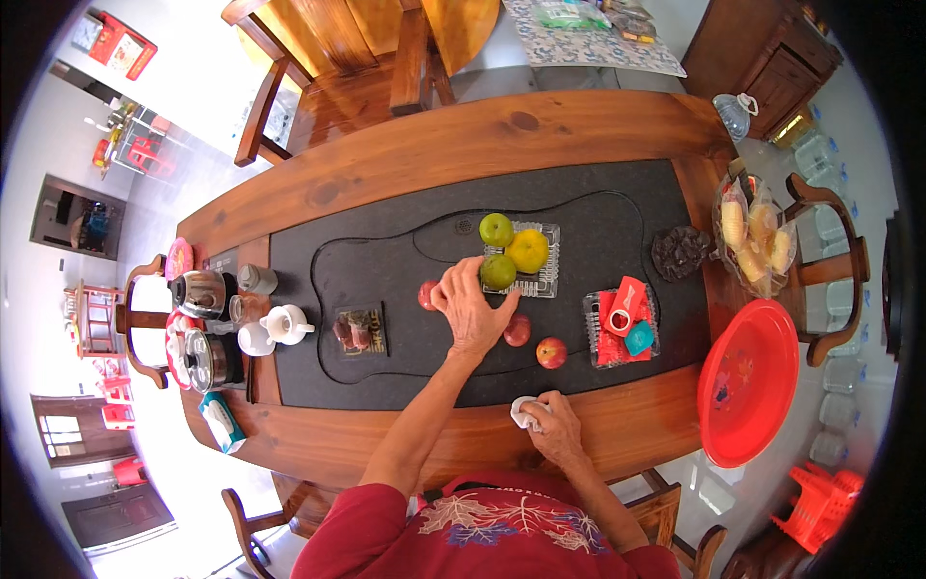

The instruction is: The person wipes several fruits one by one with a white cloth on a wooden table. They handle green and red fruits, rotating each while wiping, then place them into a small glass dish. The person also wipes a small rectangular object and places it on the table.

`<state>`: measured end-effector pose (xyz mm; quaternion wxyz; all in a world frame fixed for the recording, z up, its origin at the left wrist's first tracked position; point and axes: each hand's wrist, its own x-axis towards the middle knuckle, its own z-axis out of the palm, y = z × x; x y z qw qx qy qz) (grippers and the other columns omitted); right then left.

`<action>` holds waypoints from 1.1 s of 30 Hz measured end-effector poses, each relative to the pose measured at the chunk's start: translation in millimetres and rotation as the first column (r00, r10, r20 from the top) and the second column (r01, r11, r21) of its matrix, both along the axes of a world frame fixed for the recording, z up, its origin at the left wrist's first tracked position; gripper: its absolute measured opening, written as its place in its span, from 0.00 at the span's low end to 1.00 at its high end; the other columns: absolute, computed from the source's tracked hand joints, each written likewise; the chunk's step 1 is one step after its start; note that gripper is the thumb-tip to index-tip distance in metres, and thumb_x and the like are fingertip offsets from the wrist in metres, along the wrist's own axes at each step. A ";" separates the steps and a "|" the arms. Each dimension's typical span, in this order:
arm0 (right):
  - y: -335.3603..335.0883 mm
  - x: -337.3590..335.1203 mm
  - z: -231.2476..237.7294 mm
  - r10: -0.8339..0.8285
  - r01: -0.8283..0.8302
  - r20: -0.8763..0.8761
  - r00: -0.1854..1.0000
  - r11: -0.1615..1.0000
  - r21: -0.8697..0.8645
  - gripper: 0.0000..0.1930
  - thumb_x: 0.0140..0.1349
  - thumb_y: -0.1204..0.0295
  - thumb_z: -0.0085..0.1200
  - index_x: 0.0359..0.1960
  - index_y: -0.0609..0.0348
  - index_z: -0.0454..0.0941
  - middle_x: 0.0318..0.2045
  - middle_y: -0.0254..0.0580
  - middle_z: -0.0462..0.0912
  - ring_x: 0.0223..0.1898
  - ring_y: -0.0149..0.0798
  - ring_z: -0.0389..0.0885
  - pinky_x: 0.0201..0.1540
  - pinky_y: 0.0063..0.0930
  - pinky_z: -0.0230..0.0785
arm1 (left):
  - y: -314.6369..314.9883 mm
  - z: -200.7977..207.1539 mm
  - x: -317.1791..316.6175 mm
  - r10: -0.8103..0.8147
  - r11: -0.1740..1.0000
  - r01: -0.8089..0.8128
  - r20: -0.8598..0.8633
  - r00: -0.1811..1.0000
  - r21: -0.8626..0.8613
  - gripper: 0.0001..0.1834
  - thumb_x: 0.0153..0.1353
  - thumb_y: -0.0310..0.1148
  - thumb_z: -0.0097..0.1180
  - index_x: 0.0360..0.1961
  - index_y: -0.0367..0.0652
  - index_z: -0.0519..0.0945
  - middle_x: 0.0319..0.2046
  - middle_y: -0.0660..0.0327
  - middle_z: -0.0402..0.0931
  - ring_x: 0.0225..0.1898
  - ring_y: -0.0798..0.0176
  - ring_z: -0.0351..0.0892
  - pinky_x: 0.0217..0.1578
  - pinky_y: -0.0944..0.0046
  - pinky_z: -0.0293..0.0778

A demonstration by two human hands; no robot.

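Note:
My left hand [468, 307] reaches over the dark table inlay, its fingers and thumb round the near side of a green orange [499, 272]. That fruit sits at a clear ridged plastic tray [548, 286], beside a second green orange [496, 230] and a yellow one [528, 251]. Near the table's front edge, my right hand [557, 430] is closed on a crumpled white cloth [528, 413]. One red apple [426, 295] lies left of my left hand, partly covered by it. Two others, a dark red apple [517, 330] and a lighter apple [551, 352], lie to its right.
Right of the apples stands another clear tray [606, 361] with red packets and a teal item. A red basin [748, 383] and bagged food [755, 236] sit at the right end. At left are a white cup [286, 324], a glass kettle [201, 293] and a tissue pack [223, 422].

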<state>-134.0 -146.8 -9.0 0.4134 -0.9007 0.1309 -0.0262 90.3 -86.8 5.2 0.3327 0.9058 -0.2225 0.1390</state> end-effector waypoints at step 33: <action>47.3 37.8 90.8 -0.159 0.071 0.443 0.882 0.976 0.208 0.18 0.48 0.85 0.55 0.42 0.57 0.77 0.39 0.44 0.72 0.38 0.44 0.74 0.41 0.31 0.67 | 137.2 13.6 -84.7 -0.938 0.043 -0.617 -0.244 0.245 -0.786 0.23 0.66 0.44 0.45 0.59 0.47 0.64 0.49 0.59 0.72 0.43 0.59 0.73 0.42 0.61 0.71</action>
